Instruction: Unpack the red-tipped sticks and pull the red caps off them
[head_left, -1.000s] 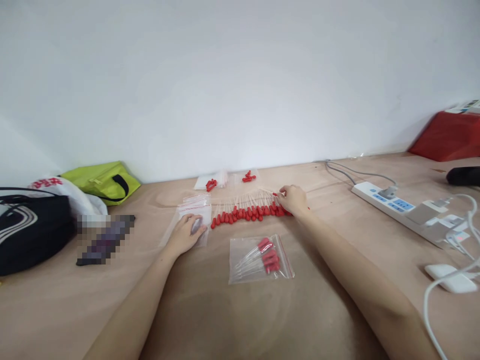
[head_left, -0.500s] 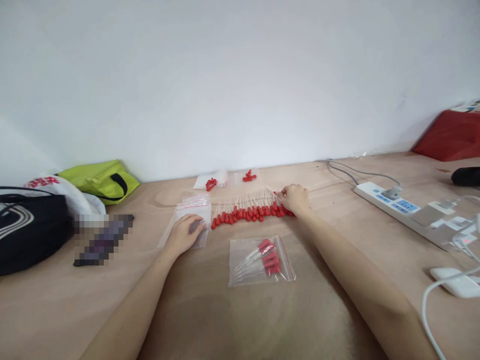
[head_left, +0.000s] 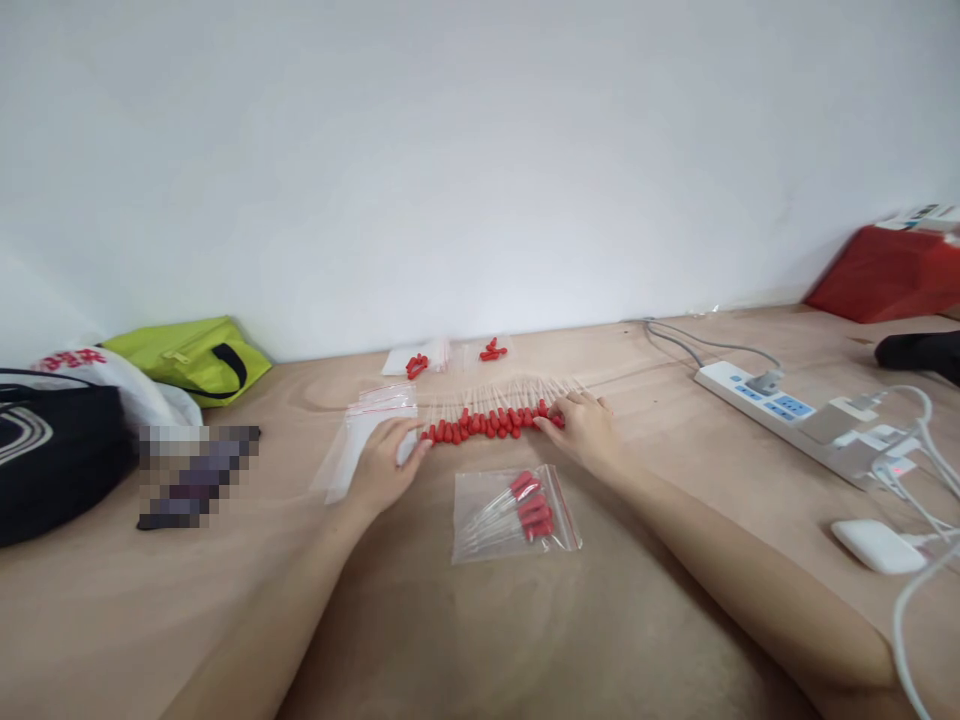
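Observation:
A row of glass droppers (head_left: 491, 422) with red rubber bulbs lies side by side on the table, bulbs towards me. At its left end is my left hand (head_left: 384, 465), thumb and fingers apart, its fingertips against the outermost bulb and its palm over part of some zip bags (head_left: 360, 430). My right hand (head_left: 589, 428) rests at the opposite end, fingers spread over the droppers there and thumb by the bulbs. Neither hand grips anything. Closer to me lies a clear zip bag (head_left: 487, 510) holding several droppers.
Two small bags with red bulbs (head_left: 417, 365) lie near the wall. To the right are a power strip (head_left: 757, 405) with plugs and cables, a white case (head_left: 877, 546) and a red bag (head_left: 889, 272). A lime-green bag (head_left: 187, 355) and a black bag (head_left: 64, 460) are at left.
My left hand has moved off the zip bags to the row's left end. The right hand has opened over the right end, and the droppers are pushed closer together. The view has shifted slightly.

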